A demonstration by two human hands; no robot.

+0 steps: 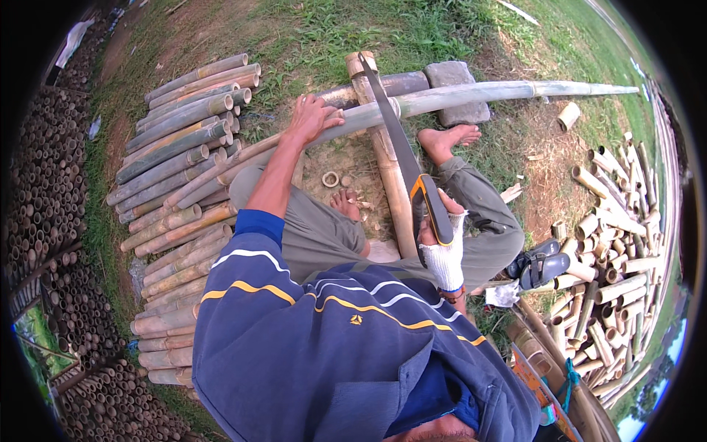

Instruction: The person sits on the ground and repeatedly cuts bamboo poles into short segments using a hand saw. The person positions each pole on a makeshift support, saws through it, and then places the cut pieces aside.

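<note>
A long green-grey bamboo pole [471, 96] runs across in front of me, tapering to the right. Its left part passes over my lap. My left hand [313, 118] is closed over the pole from above, left of the saw. Wrapped round the black and orange handle of a hand saw [398, 136] is my right hand [446, 247], in a white fingerless glove. The saw blade slants away from me across the pole, close to a joint; whether its teeth are in the bamboo I cannot tell. Under the pole lies a bamboo support [390, 177] pointing away from me.
Cut bamboo lengths [177, 140] are stacked at the left. Short bamboo pieces [607, 287] form a heap at the right, near black sandals [541, 265]. A grey stone block [460, 92] sits beyond the pole. A bamboo ring [330, 179] lies by my foot.
</note>
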